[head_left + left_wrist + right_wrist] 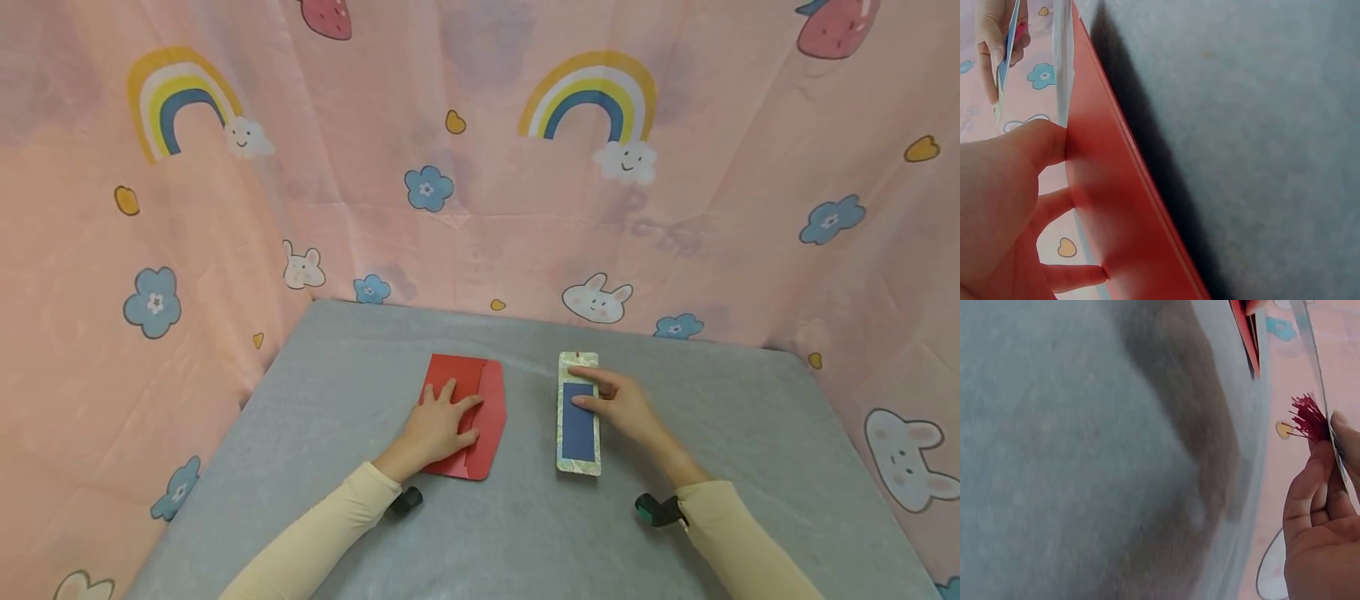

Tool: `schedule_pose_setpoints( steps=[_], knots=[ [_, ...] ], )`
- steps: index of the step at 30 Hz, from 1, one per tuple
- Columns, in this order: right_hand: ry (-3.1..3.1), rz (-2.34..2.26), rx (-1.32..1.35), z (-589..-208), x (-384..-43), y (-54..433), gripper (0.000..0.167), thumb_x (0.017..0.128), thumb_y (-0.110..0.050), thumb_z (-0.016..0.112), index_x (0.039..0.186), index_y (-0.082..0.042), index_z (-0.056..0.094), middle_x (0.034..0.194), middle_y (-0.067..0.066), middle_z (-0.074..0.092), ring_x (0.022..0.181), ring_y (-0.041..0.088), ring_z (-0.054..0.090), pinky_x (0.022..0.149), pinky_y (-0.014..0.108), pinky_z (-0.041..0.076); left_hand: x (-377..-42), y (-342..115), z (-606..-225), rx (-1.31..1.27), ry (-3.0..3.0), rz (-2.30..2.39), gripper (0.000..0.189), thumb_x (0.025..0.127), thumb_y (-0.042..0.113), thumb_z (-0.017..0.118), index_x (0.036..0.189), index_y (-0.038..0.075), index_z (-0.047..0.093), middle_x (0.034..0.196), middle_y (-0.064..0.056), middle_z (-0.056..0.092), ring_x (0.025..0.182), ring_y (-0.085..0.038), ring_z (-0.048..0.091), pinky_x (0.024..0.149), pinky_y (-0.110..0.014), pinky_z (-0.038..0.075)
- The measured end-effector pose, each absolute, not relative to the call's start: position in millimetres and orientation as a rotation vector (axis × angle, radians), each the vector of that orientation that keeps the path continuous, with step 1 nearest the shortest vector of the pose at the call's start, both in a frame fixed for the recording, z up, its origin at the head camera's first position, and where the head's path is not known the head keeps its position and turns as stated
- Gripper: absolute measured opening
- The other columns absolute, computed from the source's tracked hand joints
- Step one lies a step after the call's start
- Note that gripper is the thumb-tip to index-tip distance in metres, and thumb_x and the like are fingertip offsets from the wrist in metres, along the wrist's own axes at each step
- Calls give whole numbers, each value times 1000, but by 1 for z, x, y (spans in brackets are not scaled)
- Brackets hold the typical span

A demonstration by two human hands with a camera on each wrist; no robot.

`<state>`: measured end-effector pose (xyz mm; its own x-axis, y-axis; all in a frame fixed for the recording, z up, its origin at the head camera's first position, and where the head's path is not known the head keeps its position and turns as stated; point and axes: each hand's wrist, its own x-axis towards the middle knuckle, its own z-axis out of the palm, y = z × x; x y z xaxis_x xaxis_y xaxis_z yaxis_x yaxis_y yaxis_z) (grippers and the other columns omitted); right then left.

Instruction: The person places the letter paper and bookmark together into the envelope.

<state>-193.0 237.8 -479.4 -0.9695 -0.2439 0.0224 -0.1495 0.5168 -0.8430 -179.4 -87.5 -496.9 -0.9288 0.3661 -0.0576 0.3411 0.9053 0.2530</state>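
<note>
A red paper envelope (491,421) lies left of centre on the grey table, its pointed flap facing right. My left hand (435,427) is on top of it with spread fingers, and in the left wrist view the fingertips press against the red face (1116,194). To the right, my right hand (630,410) pinches a long bookmark with a patterned pale border and a dark blue panel (579,437). In the right wrist view the bookmark appears edge-on between thumb and fingers, a dark red tassel (1310,419) bunched behind it at the fingertips.
The grey cloth-covered table (337,350) is bounded at the back and both sides by a pink curtain (465,250) printed with rainbows, flowers and rabbits. Small black devices (658,510) sit at both wrists, beside cream sleeves (322,529).
</note>
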Motion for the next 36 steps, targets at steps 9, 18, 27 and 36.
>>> schedule_pose_setpoints(
  steps=[9,18,27,36],
  knots=[
    [2611,-1465,-363,-485,-195,222,50,92,-26,70,139,-17,57,144,16,56,85,13,63,71,23,53,-179,-87,-496,548,2961,369,59,88,43,68,143,29,52,155,-21,39,137,-58,37,95,-61,51],
    [2558,-1407,-458,-487,-198,207,50,98,-22,62,145,-12,50,149,19,50,98,17,65,77,23,53,-179,-87,-496,542,2965,359,59,88,43,69,143,28,52,154,-21,39,137,-57,37,95,-61,51],
    [2508,-1391,-477,-485,-201,190,49,98,-13,60,146,-15,50,152,17,46,102,20,59,80,22,50,-179,-86,-496,545,2976,356,60,88,44,69,143,28,52,154,-21,39,136,-58,38,94,-61,52],
    [2570,-1485,-432,-489,-203,172,41,91,-12,69,132,-14,63,71,3,52,58,6,44,53,20,38,-179,-86,-495,527,2966,347,61,87,45,69,144,29,51,155,-21,39,137,-57,38,95,-60,51]
  ],
)
